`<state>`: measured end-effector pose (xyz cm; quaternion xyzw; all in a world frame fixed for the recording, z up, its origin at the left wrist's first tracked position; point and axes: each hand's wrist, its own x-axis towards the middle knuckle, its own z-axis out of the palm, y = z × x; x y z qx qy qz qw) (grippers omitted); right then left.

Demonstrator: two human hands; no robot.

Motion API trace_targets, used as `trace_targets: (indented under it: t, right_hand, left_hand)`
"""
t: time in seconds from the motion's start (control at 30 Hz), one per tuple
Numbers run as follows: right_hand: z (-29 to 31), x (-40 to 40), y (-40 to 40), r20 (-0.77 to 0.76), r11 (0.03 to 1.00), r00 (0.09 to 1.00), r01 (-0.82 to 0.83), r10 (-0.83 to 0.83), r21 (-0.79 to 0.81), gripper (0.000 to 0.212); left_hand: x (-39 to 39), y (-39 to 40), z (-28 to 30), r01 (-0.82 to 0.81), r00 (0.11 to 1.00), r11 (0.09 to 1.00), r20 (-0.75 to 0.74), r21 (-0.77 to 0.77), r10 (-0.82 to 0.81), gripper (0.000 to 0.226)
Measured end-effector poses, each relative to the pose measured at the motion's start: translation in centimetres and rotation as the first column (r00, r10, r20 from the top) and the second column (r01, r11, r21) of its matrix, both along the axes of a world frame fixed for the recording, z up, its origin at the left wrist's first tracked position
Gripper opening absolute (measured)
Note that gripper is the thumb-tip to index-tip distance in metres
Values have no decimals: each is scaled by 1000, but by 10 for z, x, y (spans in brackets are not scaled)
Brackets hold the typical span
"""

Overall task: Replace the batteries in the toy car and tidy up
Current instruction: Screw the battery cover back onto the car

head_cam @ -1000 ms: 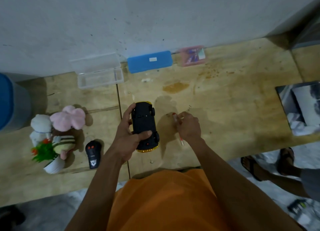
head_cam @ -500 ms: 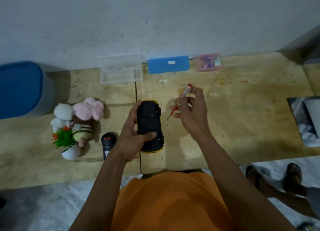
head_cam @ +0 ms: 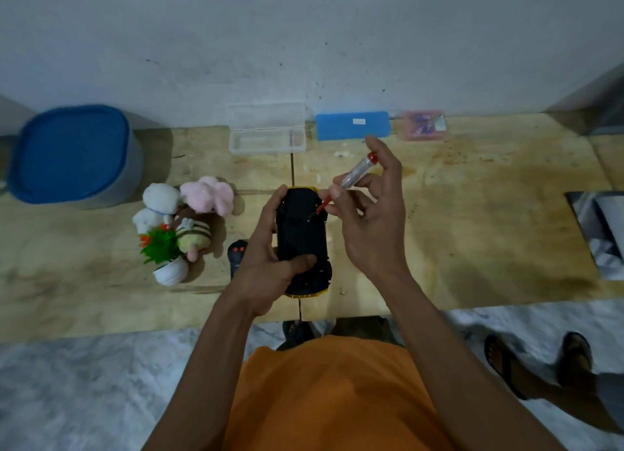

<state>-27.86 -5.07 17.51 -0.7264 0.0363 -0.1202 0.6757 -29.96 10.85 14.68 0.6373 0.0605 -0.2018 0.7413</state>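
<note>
Both hands closer, screwdriver (head_cam: pixel 351 184) tip (now) on car (head_cam: pixel 301 234)

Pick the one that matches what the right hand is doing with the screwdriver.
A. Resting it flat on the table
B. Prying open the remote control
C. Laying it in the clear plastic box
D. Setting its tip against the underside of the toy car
D: the right hand pinches the screwdriver with its tip down on the black underside of the toy car, which the left hand holds upside down.
</note>
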Motion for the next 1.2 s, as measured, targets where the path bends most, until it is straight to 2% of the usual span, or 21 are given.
trace_targets:
  t: [0.5,0.7,0.87,0.93,1.2]
  right_hand:
    - [3,-22,23,21,1000,1000,-1,1,20,60]
    - [4,-25,26,95,999,995,-2,7,-53,57]
    - [3,-24,26,213,967,976,22,34,-256,60]
    - [5,-24,26,241,963,967,-9,76,-268,58]
    - [9,-13,20,402,933,912,73,80,-352,53]
  left_hand:
    - [-19,23,-1,-3,1000,1000,26,0,3,107]
    - [-17,24,4,-10,1000,1000,19,1,10,108]
    - [-16,22,8,-8,999,999,46,37,6,107]
    - [-15,23,8,-12,999,999,41,29,11,106]
    - [-12,22,5,-27,999,998,36,52,25,107]
